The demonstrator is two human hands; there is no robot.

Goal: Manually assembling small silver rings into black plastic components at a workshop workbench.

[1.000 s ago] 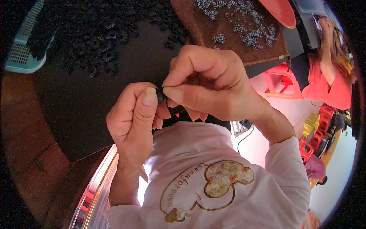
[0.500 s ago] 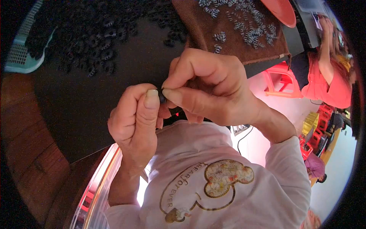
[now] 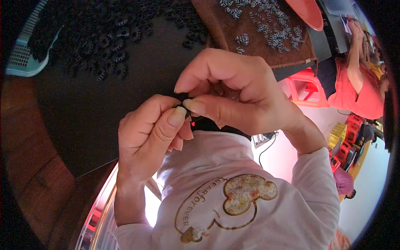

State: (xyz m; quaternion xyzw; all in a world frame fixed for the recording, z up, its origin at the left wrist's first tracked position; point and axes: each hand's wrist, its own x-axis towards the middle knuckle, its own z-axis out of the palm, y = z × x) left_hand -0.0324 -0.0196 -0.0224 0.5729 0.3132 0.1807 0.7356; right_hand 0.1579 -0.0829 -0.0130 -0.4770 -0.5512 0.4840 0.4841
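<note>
Right at centre frame, the left hand (image 3: 148, 135) and right hand (image 3: 233, 93) pinch one small black plastic part (image 3: 187, 111) between closed thumb tips, touching it from either side; its long axis is hidden. Loose black ring-shaped parts (image 3: 112, 37) lie upper left.

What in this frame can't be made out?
- Small dark part, head view: pinched between left hand and right hand; fingertips hide its shape.
- Black pieces on the dark table: too small and dark to tell apart.
- Metal bits on the brown mat: too small; mat cut off by the top edge.
- Basket: cut by the left rim.
</note>
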